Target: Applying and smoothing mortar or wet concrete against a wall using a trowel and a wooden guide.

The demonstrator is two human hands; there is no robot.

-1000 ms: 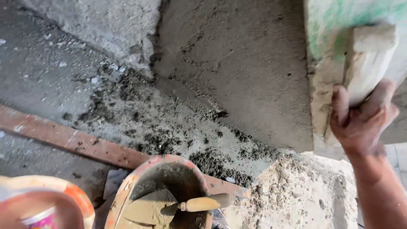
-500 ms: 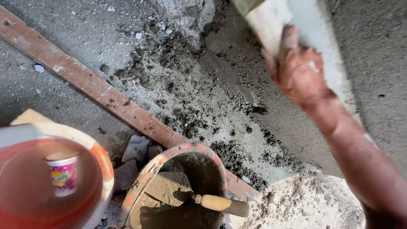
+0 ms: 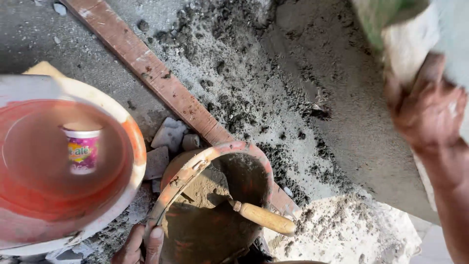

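At the bottom edge of the frame, the left hand (image 3: 139, 244) pinches the rim of a reddish mortar pan (image 3: 215, 200), its grip pressed on the metal edge. Inside the pan lies a trowel (image 3: 261, 217), wooden handle pointing lower right. Left of it sits a bucket (image 3: 129, 142) of red water with a small plastic cup (image 3: 81, 147) floating. Farther up, a wooden plank (image 3: 146, 63) crosses the mortar-strewn floor (image 3: 254, 78). At upper right, the blurred right hand (image 3: 425, 112) clasps a pale float (image 3: 408, 41).
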